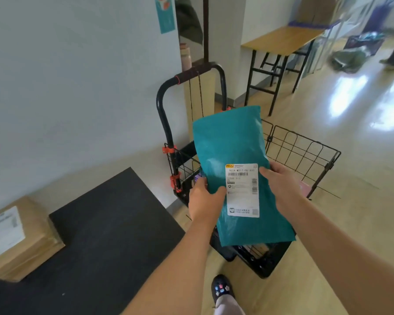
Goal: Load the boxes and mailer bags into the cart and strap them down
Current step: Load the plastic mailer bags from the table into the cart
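A teal mailer bag (230, 142) with a white shipping label is held up flat above the black wire cart (305, 153). My left hand (204, 201) grips the bag's left edge, thumb on the front beside the label. My right hand (280, 180) grips the right edge, thumb across the label's corner. The cart stands on the floor by the wall, its black handle (191, 75) upright with dark elastic cords hanging from it. The bag hides most of the cart's inside; something pink shows through the wire at the right. A cardboard box (16, 237) with a label sits at the far left.
A black mat-topped surface (105, 242) lies at lower left, the box resting on it. A wooden table (280, 39) with black legs stands behind the cart to the right. The glossy floor stretches right. My shoe (221, 289) is below the cart. A person's legs show at far right.
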`<act>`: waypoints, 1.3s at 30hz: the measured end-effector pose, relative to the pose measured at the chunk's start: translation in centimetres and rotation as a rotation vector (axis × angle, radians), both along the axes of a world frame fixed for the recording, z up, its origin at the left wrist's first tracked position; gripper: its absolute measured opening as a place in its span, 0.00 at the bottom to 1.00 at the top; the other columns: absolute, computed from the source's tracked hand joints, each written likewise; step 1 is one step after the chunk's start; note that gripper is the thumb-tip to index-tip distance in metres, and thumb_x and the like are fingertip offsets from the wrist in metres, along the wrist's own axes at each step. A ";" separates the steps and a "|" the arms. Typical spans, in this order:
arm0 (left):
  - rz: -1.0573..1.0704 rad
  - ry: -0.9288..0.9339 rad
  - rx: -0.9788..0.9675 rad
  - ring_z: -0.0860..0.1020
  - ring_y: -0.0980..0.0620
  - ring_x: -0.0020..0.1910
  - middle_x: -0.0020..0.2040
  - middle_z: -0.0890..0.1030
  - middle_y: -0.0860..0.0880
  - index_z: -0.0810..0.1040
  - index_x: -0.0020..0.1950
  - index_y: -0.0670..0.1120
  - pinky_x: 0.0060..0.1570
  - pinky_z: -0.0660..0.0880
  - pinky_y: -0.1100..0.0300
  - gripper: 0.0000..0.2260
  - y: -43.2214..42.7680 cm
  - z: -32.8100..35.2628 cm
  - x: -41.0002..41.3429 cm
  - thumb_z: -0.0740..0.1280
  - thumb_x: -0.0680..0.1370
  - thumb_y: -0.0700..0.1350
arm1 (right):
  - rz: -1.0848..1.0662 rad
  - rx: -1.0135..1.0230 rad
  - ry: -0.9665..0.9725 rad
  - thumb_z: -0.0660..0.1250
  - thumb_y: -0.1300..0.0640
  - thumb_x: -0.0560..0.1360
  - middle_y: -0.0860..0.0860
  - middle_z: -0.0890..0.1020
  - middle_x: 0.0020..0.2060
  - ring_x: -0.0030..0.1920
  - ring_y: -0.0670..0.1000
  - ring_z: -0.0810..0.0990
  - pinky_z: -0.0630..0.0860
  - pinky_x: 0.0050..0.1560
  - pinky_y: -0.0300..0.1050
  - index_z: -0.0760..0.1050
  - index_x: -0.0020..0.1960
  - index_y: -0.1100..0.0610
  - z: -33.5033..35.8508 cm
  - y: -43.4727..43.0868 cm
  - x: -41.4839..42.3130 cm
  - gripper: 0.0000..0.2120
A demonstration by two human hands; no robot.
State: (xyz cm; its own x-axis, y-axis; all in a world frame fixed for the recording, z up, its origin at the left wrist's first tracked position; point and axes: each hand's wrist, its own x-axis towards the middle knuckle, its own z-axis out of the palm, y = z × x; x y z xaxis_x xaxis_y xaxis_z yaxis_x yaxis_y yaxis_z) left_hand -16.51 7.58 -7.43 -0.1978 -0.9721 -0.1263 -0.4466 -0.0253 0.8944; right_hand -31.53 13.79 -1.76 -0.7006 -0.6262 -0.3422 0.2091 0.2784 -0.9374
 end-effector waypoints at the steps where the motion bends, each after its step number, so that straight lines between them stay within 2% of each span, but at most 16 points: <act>1: 0.002 0.008 -0.003 0.78 0.58 0.44 0.48 0.79 0.58 0.74 0.58 0.53 0.41 0.79 0.59 0.16 -0.6 0.0 -1.3 0.69 0.71 0.51 | 0.001 0.007 0.003 0.63 0.58 0.81 0.50 0.86 0.44 0.49 0.54 0.83 0.80 0.53 0.55 0.80 0.47 0.47 0.2 -0.6 -1.2 0.10; 5: 0.011 0.095 0.036 0.75 0.64 0.41 0.42 0.73 0.65 0.68 0.54 0.58 0.30 0.67 0.70 0.15 -3.4 0.4 -6.6 0.70 0.72 0.54 | -0.013 0.008 0.027 0.64 0.59 0.81 0.50 0.86 0.44 0.49 0.55 0.84 0.81 0.52 0.56 0.81 0.52 0.50 0.7 -3.8 -6.1 0.08; 9: 0.015 0.193 0.089 0.75 0.67 0.40 0.43 0.75 0.64 0.67 0.55 0.57 0.27 0.68 0.76 0.17 -6.6 0.4 -11.5 0.72 0.73 0.53 | -0.024 0.011 0.101 0.65 0.59 0.80 0.48 0.86 0.42 0.44 0.51 0.83 0.80 0.45 0.50 0.81 0.47 0.49 0.9 -7.3 -10.5 0.08; 11: 0.010 0.208 0.099 0.77 0.63 0.41 0.45 0.76 0.61 0.66 0.56 0.57 0.33 0.72 0.72 0.18 -8.2 0.1 -13.9 0.73 0.73 0.53 | -0.014 0.015 0.175 0.66 0.59 0.79 0.46 0.86 0.38 0.42 0.50 0.83 0.80 0.45 0.49 0.81 0.43 0.48 0.9 -8.8 -12.6 0.09; 13: -0.011 0.199 0.121 0.79 0.56 0.46 0.49 0.77 0.58 0.67 0.57 0.56 0.41 0.78 0.63 0.19 -9.6 -0.4 -16.2 0.73 0.73 0.53 | -0.008 0.023 0.237 0.66 0.59 0.78 0.41 0.84 0.33 0.38 0.48 0.82 0.79 0.42 0.46 0.80 0.40 0.47 1.0 -10.0 -14.6 0.12; 15: -0.030 0.177 0.170 0.80 0.50 0.52 0.55 0.79 0.53 0.68 0.62 0.52 0.48 0.79 0.55 0.21 -10.5 -1.3 -18.4 0.72 0.74 0.53 | -0.013 0.041 0.273 0.67 0.59 0.78 0.40 0.84 0.31 0.36 0.46 0.81 0.78 0.39 0.44 0.80 0.38 0.46 0.4 -11.0 -16.4 0.12; 16: -0.034 0.162 0.207 0.79 0.49 0.54 0.57 0.79 0.50 0.67 0.64 0.50 0.49 0.78 0.54 0.23 -10.8 -1.8 -19.2 0.72 0.74 0.53 | -0.012 0.053 0.283 0.67 0.59 0.78 0.40 0.84 0.32 0.35 0.45 0.82 0.78 0.38 0.44 0.80 0.38 0.46 -0.1 -11.3 -17.2 0.12; 19: -0.031 0.083 0.339 0.76 0.47 0.57 0.65 0.74 0.47 0.61 0.71 0.48 0.45 0.75 0.59 0.29 -11.0 -3.7 -21.2 0.70 0.75 0.54 | 0.039 0.126 0.340 0.67 0.57 0.78 0.42 0.85 0.35 0.34 0.43 0.82 0.75 0.33 0.42 0.78 0.40 0.46 -2.3 -12.2 -19.1 0.10; 21: -0.019 0.029 0.429 0.76 0.44 0.61 0.70 0.71 0.46 0.55 0.75 0.47 0.47 0.75 0.57 0.35 -11.3 -5.0 -22.1 0.70 0.75 0.54 | 0.081 0.179 0.371 0.66 0.56 0.79 0.43 0.84 0.36 0.36 0.46 0.82 0.74 0.33 0.43 0.76 0.41 0.46 -4.2 -13.0 -20.3 0.09; 25: 0.051 -0.102 0.567 0.79 0.44 0.54 0.67 0.72 0.43 0.48 0.78 0.46 0.48 0.79 0.53 0.39 -11.8 -7.4 -22.8 0.69 0.75 0.50 | 0.262 0.321 0.399 0.64 0.58 0.80 0.47 0.82 0.38 0.34 0.51 0.80 0.76 0.35 0.48 0.75 0.45 0.48 -8.9 -14.8 -22.4 0.07; 28: 0.127 -0.196 0.699 0.80 0.47 0.46 0.63 0.76 0.43 0.37 0.79 0.47 0.37 0.76 0.58 0.44 -11.6 -8.8 -22.7 0.67 0.75 0.48 | 0.484 0.410 0.449 0.63 0.60 0.79 0.53 0.81 0.37 0.31 0.54 0.76 0.71 0.31 0.45 0.76 0.43 0.53 -12.6 -15.6 -23.4 0.07; 31: 0.211 -0.252 0.811 0.79 0.47 0.41 0.55 0.80 0.43 0.30 0.77 0.48 0.39 0.75 0.57 0.47 -11.4 -10.4 -22.8 0.66 0.75 0.45 | 0.638 0.475 0.427 0.63 0.62 0.79 0.53 0.79 0.35 0.30 0.51 0.73 0.66 0.28 0.43 0.79 0.44 0.57 -15.8 -16.2 -23.6 0.07; 33: 0.259 -0.310 0.841 0.80 0.47 0.44 0.55 0.80 0.43 0.28 0.76 0.49 0.43 0.77 0.57 0.47 -11.4 -11.2 -23.0 0.65 0.75 0.44 | 0.678 0.514 0.357 0.63 0.63 0.78 0.55 0.80 0.34 0.28 0.50 0.71 0.64 0.28 0.43 0.80 0.46 0.58 -17.6 -16.6 -23.6 0.07; 36: 0.315 -0.391 0.832 0.80 0.44 0.54 0.65 0.74 0.39 0.26 0.75 0.52 0.51 0.79 0.54 0.49 -11.2 -12.2 -23.5 0.66 0.75 0.44 | 0.731 0.548 0.309 0.63 0.65 0.76 0.56 0.79 0.31 0.27 0.51 0.71 0.62 0.29 0.44 0.80 0.44 0.62 -19.9 -16.8 -23.5 0.08; 39: 0.322 -0.429 0.857 0.78 0.43 0.55 0.76 0.57 0.36 0.27 0.75 0.55 0.53 0.78 0.53 0.49 -10.9 -12.6 -24.0 0.67 0.75 0.44 | 0.821 0.573 0.329 0.63 0.65 0.76 0.57 0.80 0.33 0.30 0.54 0.73 0.63 0.30 0.44 0.80 0.44 0.62 -21.6 -16.8 -23.3 0.07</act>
